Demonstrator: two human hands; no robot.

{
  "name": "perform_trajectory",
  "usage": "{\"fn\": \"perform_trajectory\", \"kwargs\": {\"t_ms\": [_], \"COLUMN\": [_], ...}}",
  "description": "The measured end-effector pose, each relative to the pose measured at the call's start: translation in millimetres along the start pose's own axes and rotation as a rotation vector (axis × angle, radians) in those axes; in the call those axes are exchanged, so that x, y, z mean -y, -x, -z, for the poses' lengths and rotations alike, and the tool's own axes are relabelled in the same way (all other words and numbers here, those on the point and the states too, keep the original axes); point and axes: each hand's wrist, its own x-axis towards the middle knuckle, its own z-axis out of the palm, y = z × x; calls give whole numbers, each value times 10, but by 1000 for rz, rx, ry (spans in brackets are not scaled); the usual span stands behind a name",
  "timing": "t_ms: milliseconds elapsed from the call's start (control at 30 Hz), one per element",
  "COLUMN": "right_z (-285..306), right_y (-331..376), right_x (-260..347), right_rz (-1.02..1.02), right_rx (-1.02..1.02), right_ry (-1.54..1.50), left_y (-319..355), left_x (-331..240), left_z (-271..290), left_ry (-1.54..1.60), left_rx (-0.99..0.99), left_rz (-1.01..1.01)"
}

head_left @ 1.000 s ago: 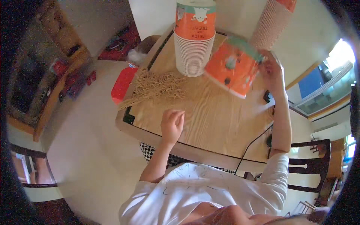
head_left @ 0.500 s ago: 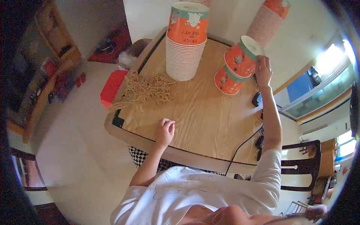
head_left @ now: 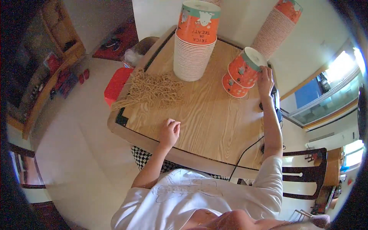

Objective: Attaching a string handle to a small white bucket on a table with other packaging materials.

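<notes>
At the table's right side, my right hand [head_left: 265,83] grips the rim-side edge of an orange paper cup [head_left: 243,70] with a green band and pale base, turned upside down. That cup sits over a second orange paper cup [head_left: 233,86], of which only the lower part shows. My left hand [head_left: 170,132] rests by the near edge, its fingers curled in with nothing visible in them. Left of the middle stands a tall stack of upside-down paper cups [head_left: 194,55], white-rimmed below an orange top cup. Beside it lies a tangled heap of tan twine [head_left: 157,90].
Behind the right-hand cups leans another tall cup stack [head_left: 274,30]. A black cable [head_left: 245,151] runs along the table's [head_left: 207,126] right side, near dark devices. A red bin [head_left: 117,84] stands off the left edge, and a dark chair [head_left: 304,174] is at the right.
My right hand has lowered the upper orange cup further over the lower one, which now shows less. The left hand has stayed put. The view has shifted slightly.
</notes>
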Motion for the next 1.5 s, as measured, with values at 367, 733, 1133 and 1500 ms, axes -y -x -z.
{"fn": "perform_trajectory", "kwargs": {"t_ms": [367, 733, 1133, 1500], "right_z": [-68, -116, -214, -292], "right_y": [139, 231, 366, 497], "right_x": [134, 196, 220, 208], "right_rz": [-48, -1, -21, -15], "right_rx": [27, -8, 21, 23], "right_ry": [-16, -31, -15, 14], "left_y": [26, 13, 27, 34], "left_x": [69, 51, 71, 72], "left_z": [-2, -14, -51, -65], "left_ry": [4, -16, -9, 46], "left_rx": [20, -2, -5, -8], "left_rz": [20, 3, -4, 37]}}
